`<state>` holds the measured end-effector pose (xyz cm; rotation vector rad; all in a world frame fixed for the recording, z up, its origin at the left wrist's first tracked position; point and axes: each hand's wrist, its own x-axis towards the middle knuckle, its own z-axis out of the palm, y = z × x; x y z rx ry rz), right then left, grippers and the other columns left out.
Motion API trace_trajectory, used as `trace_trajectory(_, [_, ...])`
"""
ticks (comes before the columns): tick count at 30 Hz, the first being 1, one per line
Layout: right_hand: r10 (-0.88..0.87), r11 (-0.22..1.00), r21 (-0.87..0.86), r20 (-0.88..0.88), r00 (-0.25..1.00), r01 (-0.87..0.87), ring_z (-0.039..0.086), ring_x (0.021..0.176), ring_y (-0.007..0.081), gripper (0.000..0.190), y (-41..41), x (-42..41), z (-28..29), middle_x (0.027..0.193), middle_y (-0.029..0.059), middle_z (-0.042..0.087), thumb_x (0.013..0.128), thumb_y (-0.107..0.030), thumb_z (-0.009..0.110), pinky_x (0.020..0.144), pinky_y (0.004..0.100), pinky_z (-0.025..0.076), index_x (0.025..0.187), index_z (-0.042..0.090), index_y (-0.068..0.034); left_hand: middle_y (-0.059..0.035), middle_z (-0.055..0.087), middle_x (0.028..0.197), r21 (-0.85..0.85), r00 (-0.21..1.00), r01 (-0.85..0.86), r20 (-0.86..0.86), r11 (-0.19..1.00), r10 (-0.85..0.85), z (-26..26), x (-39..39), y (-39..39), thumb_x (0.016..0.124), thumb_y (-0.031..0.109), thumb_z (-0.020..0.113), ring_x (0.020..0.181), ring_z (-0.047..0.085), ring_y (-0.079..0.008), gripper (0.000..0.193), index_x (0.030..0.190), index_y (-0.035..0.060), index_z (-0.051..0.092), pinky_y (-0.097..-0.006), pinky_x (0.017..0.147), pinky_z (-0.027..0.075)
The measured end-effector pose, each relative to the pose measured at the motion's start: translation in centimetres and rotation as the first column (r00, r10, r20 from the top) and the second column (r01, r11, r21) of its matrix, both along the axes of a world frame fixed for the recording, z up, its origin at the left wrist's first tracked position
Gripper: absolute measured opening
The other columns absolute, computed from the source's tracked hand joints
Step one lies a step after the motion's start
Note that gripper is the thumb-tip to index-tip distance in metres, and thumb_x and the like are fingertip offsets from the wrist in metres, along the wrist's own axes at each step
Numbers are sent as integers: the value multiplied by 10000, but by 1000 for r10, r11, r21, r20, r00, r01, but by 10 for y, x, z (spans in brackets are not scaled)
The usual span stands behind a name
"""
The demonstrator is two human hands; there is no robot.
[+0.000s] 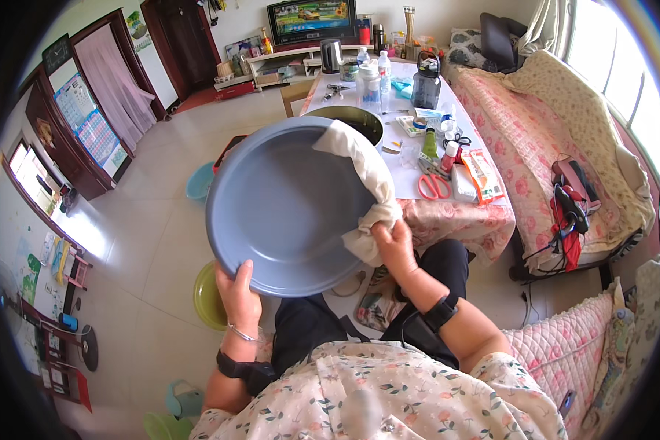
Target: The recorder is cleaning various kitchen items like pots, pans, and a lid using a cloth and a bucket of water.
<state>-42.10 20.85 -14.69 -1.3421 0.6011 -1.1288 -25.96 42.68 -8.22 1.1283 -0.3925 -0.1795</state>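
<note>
A large blue-grey plastic basin (291, 209) is tilted up in front of me, its hollow side facing me. My left hand (238, 294) grips its lower left rim, the thumb on the front. At the right side of the basin, my right hand (394, 245) holds a bunched white cloth (366, 170), which lies along the rim and runs up to the top. Whether that hand also grips the rim under the cloth is hidden. Behind the basin, a metal pot (357, 118) shows in part at the table's near left corner.
The table (407, 181) bears red-handled scissors (434, 187), bottles, a dark jug (426, 82) and small packets. A green basin (209, 297) and a light blue basin (199, 181) stand on the floor at left. A quilted sofa (506, 121) is at right.
</note>
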Motion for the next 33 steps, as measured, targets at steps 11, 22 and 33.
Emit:
trace_trajectory(11, [-81, 673, -713, -338, 938, -199, 595, 842, 381, 317, -14, -29, 126, 869, 192, 614, 734, -145, 646, 711, 407, 481, 995, 525, -11, -112, 572, 1063, 202, 982, 180, 23, 963, -188, 20, 35, 34, 786, 23, 635, 943, 551, -176, 385, 1140, -54, 506, -307, 871, 430])
trace_trajectory(22, [-67, 409, -899, -198, 978, -154, 572, 915, 365, 526, -2, -22, 164, 992, 150, 582, 723, -97, 660, 787, 404, 482, 1214, 478, -49, -80, 602, 958, 233, 944, -20, 324, 972, -59, 20, 24, 44, 782, -45, 568, 849, 565, -142, 238, 1020, -41, 549, -289, 826, 446])
trace_trajectory(33, [83, 833, -527, -186, 979, -171, 609, 830, 163, 222, -20, -27, 61, 904, 82, 654, 845, 5, 477, 760, 279, 474, 1030, 599, 19, -64, 603, 946, 51, 992, -49, 117, 997, 43, -1, 27, 21, 740, -54, 563, 847, 560, -144, 275, 1013, -15, 567, -293, 823, 444])
